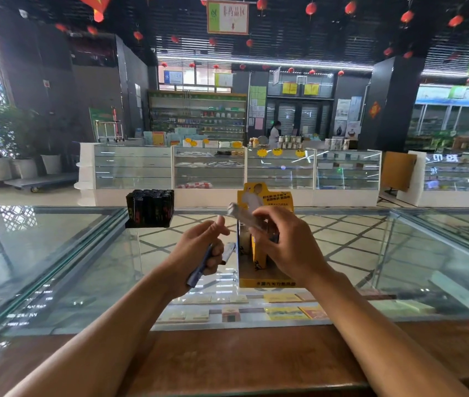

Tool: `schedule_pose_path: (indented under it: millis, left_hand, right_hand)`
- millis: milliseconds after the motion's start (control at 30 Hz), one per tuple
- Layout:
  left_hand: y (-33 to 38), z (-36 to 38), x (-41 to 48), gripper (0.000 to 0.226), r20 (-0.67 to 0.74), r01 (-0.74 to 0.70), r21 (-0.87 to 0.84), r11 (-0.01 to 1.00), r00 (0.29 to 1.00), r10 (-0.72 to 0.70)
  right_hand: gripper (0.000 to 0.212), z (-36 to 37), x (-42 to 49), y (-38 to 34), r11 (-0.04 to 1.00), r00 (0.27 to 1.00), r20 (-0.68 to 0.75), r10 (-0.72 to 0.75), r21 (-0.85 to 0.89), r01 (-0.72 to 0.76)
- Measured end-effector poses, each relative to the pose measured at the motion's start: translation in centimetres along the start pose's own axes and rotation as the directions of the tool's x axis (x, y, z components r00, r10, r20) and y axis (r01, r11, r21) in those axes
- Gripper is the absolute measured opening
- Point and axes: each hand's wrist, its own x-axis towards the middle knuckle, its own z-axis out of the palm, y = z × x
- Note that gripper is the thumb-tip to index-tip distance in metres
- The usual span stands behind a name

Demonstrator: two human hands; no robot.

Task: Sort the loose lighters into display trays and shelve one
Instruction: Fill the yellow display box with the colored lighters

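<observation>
My left hand [199, 247] holds a few loose lighters above the glass counter; a blue lighter [199, 269] sticks out below the palm and a pale one [228, 251] to the right. My right hand [285, 245] pinches a single white lighter [240, 214], tilted, just over the yellow cardboard display tray [265, 282], which stands open in front of it with a tall printed back card [267, 197]. A black tray full of black lighters [150, 207] stands at the counter's far edge, to the left.
The glass countertop [55, 253] stretches left and right, with a wooden ledge [227, 356] nearest me. Boxed goods [285, 312] lie on the shelf under the glass. Across the aisle stand more glass display cases [207, 167], and a person stands far off.
</observation>
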Motion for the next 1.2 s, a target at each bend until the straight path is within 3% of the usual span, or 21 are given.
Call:
schedule_pose_path:
  millis: [133,233,333,467,700,833,933,1200]
  left_hand:
    - [-0.4,-0.5,0.4,0.039,-0.066,0.116,-0.055,0.992,0.991,-0.119]
    - [-0.4,-0.8,0.7,0.023,-0.069,0.097,-0.145,0.985,0.992,-0.108]
    - [-0.5,-1.0,1.0,0.032,-0.102,0.061,-0.174,0.983,0.992,-0.08]
    - [-0.7,-1.3,1.2,0.035,-0.115,0.038,-0.174,0.984,0.992,-0.059]
    - [-0.7,-1.8,1.0,0.042,-0.092,0.024,-0.106,0.994,0.995,-0.034]
    - [-0.4,-1.2,0.7,0.033,-0.066,0.019,-0.115,0.993,0.997,-0.027]
    - [-0.5,-1.2,0.6,0.04,-0.047,0.009,-0.063,0.998,0.999,-0.012]
    - [-0.4,-1.6,0.5,0.038,-0.081,-0.007,-0.091,0.996,0.997,0.0]
  right_hand:
    - [0.024,0.3,0.6,-0.6,0.984,0.992,-0.048,0.118,0.137,-0.111]
    - [0.018,0.5,1.4,-0.8,0.974,0.983,-0.091,0.159,0.178,-0.141]
    - [0.031,0.7,1.8,-0.9,0.965,0.983,-0.035,0.182,0.197,-0.171]
    - [0.05,1.7,1.9,-0.4,0.989,0.989,0.022,0.145,0.018,-0.145]
    - [0.031,3.1,1.6,0.2,0.96,0.987,0.0,0.159,-0.232,-0.155]
    - [0.038,3.6,1.2,0.0,0.947,0.985,0.008,0.17,-0.28,-0.161]
    - [0.043,3.8,1.1,-0.3,0.925,0.992,0.038,0.124,-0.367,-0.102]
    - [0.032,4.1,0.7,-0.6,0.853,0.989,0.073,0.129,-0.517,-0.073]
